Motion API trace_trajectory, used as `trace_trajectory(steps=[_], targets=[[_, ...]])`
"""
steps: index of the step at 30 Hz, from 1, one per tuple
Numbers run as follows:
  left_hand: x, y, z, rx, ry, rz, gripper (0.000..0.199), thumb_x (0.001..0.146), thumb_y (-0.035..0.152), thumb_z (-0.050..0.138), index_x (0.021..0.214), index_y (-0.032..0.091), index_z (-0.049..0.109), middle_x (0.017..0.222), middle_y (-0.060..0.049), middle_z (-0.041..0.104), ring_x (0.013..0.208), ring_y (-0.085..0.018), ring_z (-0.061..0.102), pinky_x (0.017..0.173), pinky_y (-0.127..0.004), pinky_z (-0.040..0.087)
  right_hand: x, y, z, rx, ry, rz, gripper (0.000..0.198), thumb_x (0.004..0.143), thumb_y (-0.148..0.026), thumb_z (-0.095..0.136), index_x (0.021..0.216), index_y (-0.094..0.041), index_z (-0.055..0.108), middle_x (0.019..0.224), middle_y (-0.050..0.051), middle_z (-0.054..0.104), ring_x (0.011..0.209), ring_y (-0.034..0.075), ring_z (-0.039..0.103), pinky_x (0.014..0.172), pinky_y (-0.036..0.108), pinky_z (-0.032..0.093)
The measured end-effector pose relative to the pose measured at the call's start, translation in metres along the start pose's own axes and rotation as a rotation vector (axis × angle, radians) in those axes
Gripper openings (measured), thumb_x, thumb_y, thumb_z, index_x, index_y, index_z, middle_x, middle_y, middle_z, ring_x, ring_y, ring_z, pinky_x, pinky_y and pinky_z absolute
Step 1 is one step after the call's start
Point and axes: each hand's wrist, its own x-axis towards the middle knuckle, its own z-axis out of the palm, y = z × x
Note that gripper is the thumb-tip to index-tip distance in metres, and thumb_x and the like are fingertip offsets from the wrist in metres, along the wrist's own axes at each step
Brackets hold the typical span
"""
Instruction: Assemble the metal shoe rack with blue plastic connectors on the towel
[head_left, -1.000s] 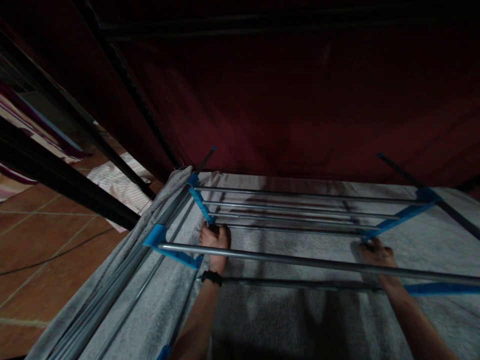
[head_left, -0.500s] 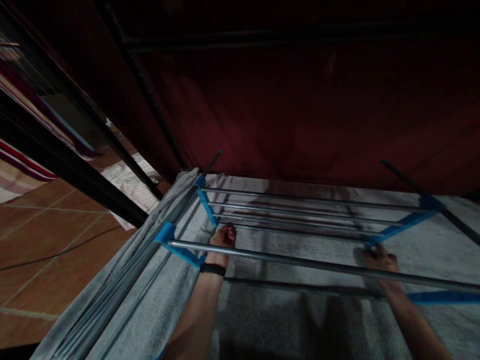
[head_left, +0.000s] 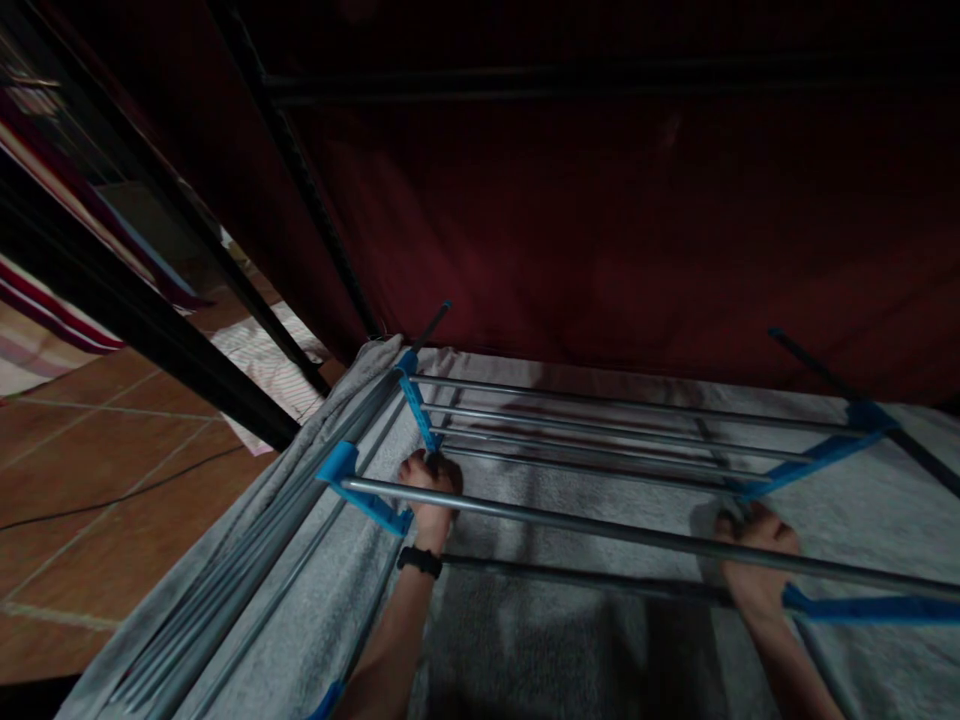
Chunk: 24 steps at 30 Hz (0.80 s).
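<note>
A drying rack of grey metal rods and blue plastic brackets lies over a grey towel-like cloth. My left hand, with a dark band on its wrist, is closed around the lower end of the left blue bracket. My right hand is closed at the lower end of the right blue bracket. The thicker front rod passes in front of both hands and hides part of them. Exactly where the fingertips press cannot be made out.
Behind the rack hangs a dark red cloth panel on a dark frame. A dark post slants down at left. Beyond it are a tiled floor, a thin cable and a striped cloth.
My left hand has shifted slightly left and up onto the bracket's end, its fingers now wrapped there. The right hand has turned a little at its bracket. The view has shifted slightly.
</note>
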Motion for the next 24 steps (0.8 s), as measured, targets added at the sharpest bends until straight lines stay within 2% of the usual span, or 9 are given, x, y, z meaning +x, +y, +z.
trace_trajectory(steps=[1,3,7,9,12,17,20,24], targets=[[0.002,0.000,-0.001,0.109,-0.013,0.037,0.029,0.086,0.014,0.062,0.114,0.014,0.066,0.118,-0.019,0.068,0.126,-0.035,0.057,0.107,-0.049,0.045,-0.009,-0.017,0.001,-0.001,0.008,-0.025,0.058,0.092,-0.050,0.041,0.131,-0.008,0.054,0.110,0.023,0.056,0.105,0.040,0.054,0.086,0.058,0.049],[0.007,0.000,-0.001,0.295,-0.061,0.085,0.032,0.090,0.014,0.058,0.120,0.011,0.067,0.117,-0.021,0.068,0.121,-0.036,0.061,0.105,-0.049,0.045,-0.027,-0.059,0.007,0.073,-0.084,-0.203,0.047,0.096,-0.042,0.038,0.127,-0.013,0.058,0.115,0.021,0.059,0.111,0.038,0.055,0.093,0.057,0.050],[0.012,0.000,0.001,0.431,-0.096,0.118,0.036,0.095,0.015,0.050,0.126,0.013,0.068,0.120,-0.020,0.069,0.117,-0.035,0.064,0.097,-0.045,0.047,-0.054,-0.149,0.032,0.259,-0.178,-0.473,0.043,0.100,-0.031,0.035,0.134,-0.024,0.059,0.134,0.014,0.063,0.128,0.031,0.054,0.109,0.054,0.046],[0.014,0.000,0.001,0.476,-0.097,0.148,0.037,0.097,0.017,0.047,0.128,0.014,0.068,0.120,-0.019,0.069,0.115,-0.034,0.064,0.095,-0.043,0.048,-0.059,-0.185,0.047,0.253,-0.212,-0.547,0.045,0.100,-0.028,0.034,0.138,-0.025,0.059,0.138,0.012,0.063,0.131,0.030,0.054,0.114,0.055,0.043],[0.016,-0.002,0.000,0.501,-0.105,0.175,0.036,0.098,0.020,0.047,0.126,0.014,0.069,0.117,-0.018,0.070,0.112,-0.033,0.065,0.093,-0.042,0.049,-0.057,-0.222,0.061,0.236,-0.247,-0.588,0.045,0.100,-0.023,0.037,0.138,-0.027,0.060,0.134,0.010,0.067,0.127,0.030,0.057,0.114,0.056,0.043],[0.020,-0.010,0.001,0.500,-0.119,0.236,0.031,0.097,0.026,0.054,0.120,0.013,0.071,0.115,-0.018,0.071,0.116,-0.033,0.064,0.098,-0.041,0.048,-0.046,-0.247,0.062,0.192,-0.326,-0.607,0.043,0.095,-0.010,0.042,0.125,-0.025,0.069,0.131,0.011,0.068,0.122,0.029,0.060,0.106,0.050,0.050],[0.020,-0.015,0.004,0.503,-0.091,0.286,0.031,0.097,0.023,0.051,0.120,0.012,0.070,0.111,-0.017,0.071,0.117,-0.031,0.064,0.100,-0.039,0.047,-0.042,-0.245,0.060,0.213,-0.350,-0.624,0.040,0.094,-0.010,0.046,0.119,-0.028,0.071,0.129,0.008,0.069,0.124,0.028,0.061,0.106,0.047,0.052],[0.018,-0.015,0.008,0.503,-0.073,0.272,0.030,0.097,0.025,0.052,0.117,0.012,0.071,0.110,-0.017,0.072,0.114,-0.031,0.065,0.099,-0.039,0.048,-0.039,-0.239,0.060,0.246,-0.361,-0.627,0.042,0.096,-0.013,0.045,0.120,-0.035,0.071,0.131,0.006,0.069,0.126,0.029,0.061,0.108,0.050,0.051]])
